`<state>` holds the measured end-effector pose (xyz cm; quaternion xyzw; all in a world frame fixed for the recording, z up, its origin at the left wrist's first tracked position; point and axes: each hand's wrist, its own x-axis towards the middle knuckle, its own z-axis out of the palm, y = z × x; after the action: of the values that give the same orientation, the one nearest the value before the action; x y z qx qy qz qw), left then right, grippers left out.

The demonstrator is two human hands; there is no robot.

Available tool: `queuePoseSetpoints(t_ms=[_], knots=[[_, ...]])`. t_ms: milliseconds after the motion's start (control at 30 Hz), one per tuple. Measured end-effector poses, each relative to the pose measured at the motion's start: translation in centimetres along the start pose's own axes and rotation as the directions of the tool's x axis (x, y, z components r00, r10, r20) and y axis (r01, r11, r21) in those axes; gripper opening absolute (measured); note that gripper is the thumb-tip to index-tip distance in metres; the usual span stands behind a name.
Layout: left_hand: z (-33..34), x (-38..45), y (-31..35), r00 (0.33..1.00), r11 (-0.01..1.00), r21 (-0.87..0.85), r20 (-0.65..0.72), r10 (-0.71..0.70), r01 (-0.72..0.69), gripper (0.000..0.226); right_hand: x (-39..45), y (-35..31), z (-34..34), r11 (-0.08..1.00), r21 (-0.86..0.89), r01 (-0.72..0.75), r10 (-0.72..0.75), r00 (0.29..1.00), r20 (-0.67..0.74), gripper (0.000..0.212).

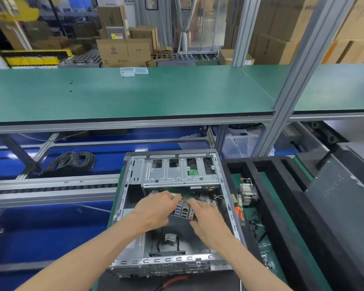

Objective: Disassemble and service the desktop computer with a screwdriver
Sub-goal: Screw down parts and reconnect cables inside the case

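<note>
The circuit board (pixel 184 208) was held tilted inside the open computer case (pixel 135 206), which lay on its side on the near surface (pixel 282 217). It was gripped at its port edge by both hands, the left hand (pixel 156 213) and right hand (pixel 208 219) each closed on it. A metal heat sink (pixel 247 194) was set just right of the case, and two clear boxes (pixel 133 71) lay well apart on the far shelf (pixel 177 95).

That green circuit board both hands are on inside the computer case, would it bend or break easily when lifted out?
The motherboard is thin and flat, so it probably flexes a little and could crack if twisted. The metal port block on its near edge likely makes that side heavier. Both the left hand and right hand are on it, suggesting it needs even support.
</note>
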<state>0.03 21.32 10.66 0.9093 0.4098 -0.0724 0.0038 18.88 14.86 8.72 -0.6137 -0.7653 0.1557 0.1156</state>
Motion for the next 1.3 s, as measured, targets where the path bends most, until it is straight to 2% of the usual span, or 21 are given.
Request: queuePoseSetpoints(t_ms=[167,500,767,867,933,1000,1067,1200,1300], knots=[[-1.6,-0.5,-0.5,1.000,1.000,-0.020,0.003,-0.012,0.012,0.054,0.0,-1.2,-0.9,0.999,-0.038,-0.008,0.006,0.999,-0.041,0.050],[-2.8,-2.1,0.2,0.999,1.000,0.006,0.037,-0.014,0.014,0.044,-1.6,-2.4,-2.2,0.999,-0.017,0.035,-0.036,0.998,-0.043,0.052],[-2.8,-3.7,0.1,0.999,0.999,-0.044,-0.028,-0.017,0.016,0.042,-2.4,-3.1,-2.3,0.994,-0.056,0.089,-0.093,0.992,-0.081,0.057],[-2.6,-3.8,0.1,0.999,0.997,-0.065,-0.032,-0.039,0.036,0.043,-3.1,-1.9,-3.6,0.991,0.106,0.079,-0.079,0.997,-0.011,0.066],[-2.5,-3.7,0.0,0.998,0.996,-0.076,-0.023,-0.053,0.051,0.045,-3.4,-0.5,-4.7,0.955,0.295,0.038,-0.034,0.999,-0.018,0.057],[-2.3,-3.6,0.0,0.998,0.994,-0.087,-0.019,-0.061,0.059,0.046,-3.5,1.0,-5.8,0.930,0.367,-0.028,0.065,0.994,-0.089,0.041],[-2.1,-3.7,-0.1,0.998,0.994,-0.088,-0.023,-0.062,0.060,0.046,-3.5,2.1,-6.8,0.943,0.323,-0.078,0.113,0.989,-0.094,0.037],[-1.8,-3.4,-0.3,0.997,0.994,-0.091,-0.045,-0.057,0.053,0.048,-3.1,3.1,-7.5,0.966,0.237,-0.099,0.094,0.995,0.034,0.027],[-1.6,-3.5,-0.3,0.997,0.996,-0.075,-0.055,-0.054,0.049,0.047,-2.7,3.1,-7.5,0.967,0.241,-0.086,0.076,0.996,0.053,0.014]])
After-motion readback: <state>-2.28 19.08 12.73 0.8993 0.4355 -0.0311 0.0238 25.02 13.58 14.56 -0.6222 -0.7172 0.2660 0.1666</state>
